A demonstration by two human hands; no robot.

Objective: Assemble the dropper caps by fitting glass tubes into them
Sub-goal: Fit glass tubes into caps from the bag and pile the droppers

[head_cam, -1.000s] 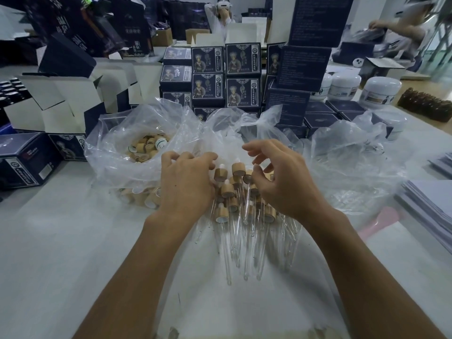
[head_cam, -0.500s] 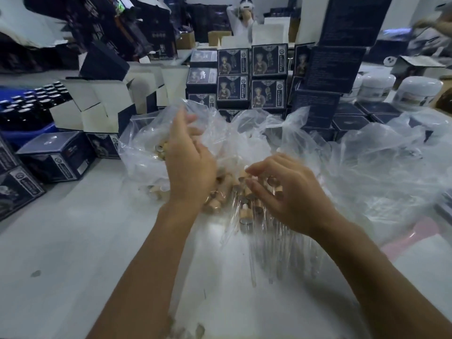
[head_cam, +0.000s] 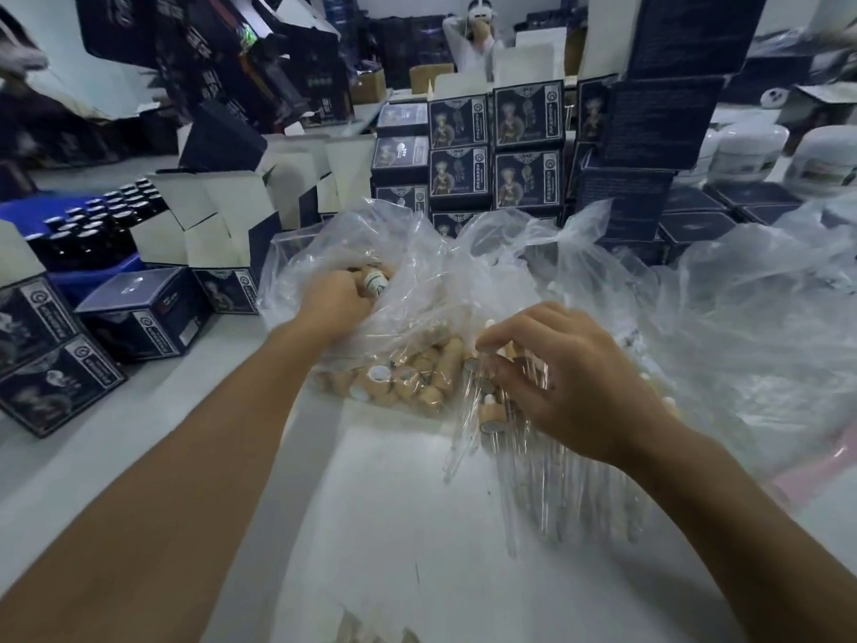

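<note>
Left grip: left hand [head_cam: 335,303] reaches inside the clear bag [head_cam: 408,271], fingers curled round a tan dropper cap [head_cam: 374,281].
Right grip: right hand [head_cam: 572,378] rests curled on the assembled droppers [head_cam: 491,410]; what it holds, cannot tell.
Task things: loose caps [head_cam: 408,380] fill the bag's near side; glass tubes [head_cam: 547,494] lie on the worktop [head_cam: 139,457] beneath the right wrist.
In the way: crumpled plastic veils both piles.
Around: dark printed boxes [head_cam: 496,150] far; dark bottles [head_cam: 92,225] far left; white jars [head_cam: 746,153] far right.
Writing: box print too blurred to read.

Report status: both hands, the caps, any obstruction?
Left hand inside plastic bag, gripping one cap. Right hand resting on assembled droppers. Loose bag film crowds the cap pile.
</note>
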